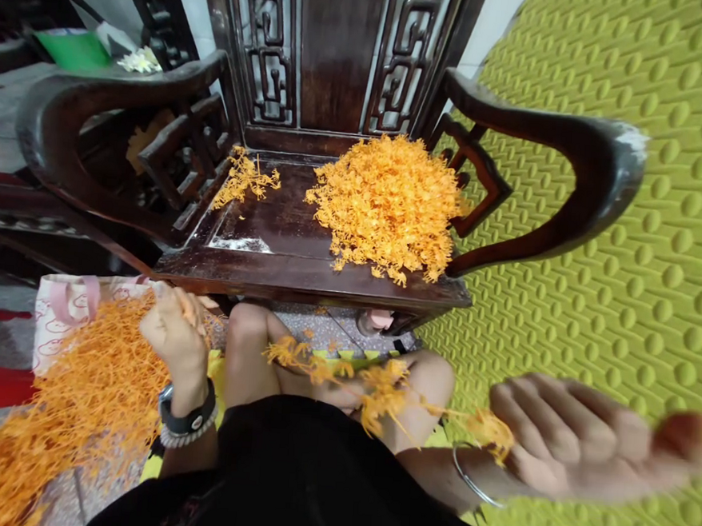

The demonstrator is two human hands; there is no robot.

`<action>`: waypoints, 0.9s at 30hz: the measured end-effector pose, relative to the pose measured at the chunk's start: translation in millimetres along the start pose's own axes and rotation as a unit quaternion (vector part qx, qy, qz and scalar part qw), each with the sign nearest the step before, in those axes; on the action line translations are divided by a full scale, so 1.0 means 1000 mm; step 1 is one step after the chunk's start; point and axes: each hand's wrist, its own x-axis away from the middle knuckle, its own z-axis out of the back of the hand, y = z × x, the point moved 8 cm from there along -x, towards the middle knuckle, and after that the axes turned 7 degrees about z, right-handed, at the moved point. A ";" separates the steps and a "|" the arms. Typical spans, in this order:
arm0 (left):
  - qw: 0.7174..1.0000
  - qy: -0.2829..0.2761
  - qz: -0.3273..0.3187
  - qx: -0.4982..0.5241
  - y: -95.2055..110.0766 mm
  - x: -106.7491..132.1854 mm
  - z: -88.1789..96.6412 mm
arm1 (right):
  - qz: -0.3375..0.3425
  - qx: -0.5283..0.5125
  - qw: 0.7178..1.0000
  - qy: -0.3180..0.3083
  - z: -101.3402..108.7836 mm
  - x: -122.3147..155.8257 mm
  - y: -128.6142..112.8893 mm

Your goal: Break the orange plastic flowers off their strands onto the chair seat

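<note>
My left hand [176,332] reaches down into a loose mass of orange plastic strands [70,404] spilling from a pink-and-white bag [62,307] at my left; its fingers curl among the strands. My right hand [579,439] is stretched out low on the right, blurred by motion, with a string of orange flower pieces [378,389] trailing from it across my knees. A big pile of orange flower pieces [388,201] lies on the seat of a dark wooden chair [302,280] in front of me. A smaller clump [245,177] rests at the seat's left.
The chair's curved armrests [552,141] reach toward me on both sides. A green bumpy mat [657,260] covers the floor to the right. A dark table with a green sheet [71,47] stands at the back left.
</note>
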 end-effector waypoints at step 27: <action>0.639 -0.749 0.176 0.001 0.026 0.175 -0.141 | -0.093 -0.249 0.960 -0.090 -0.055 -0.034 0.058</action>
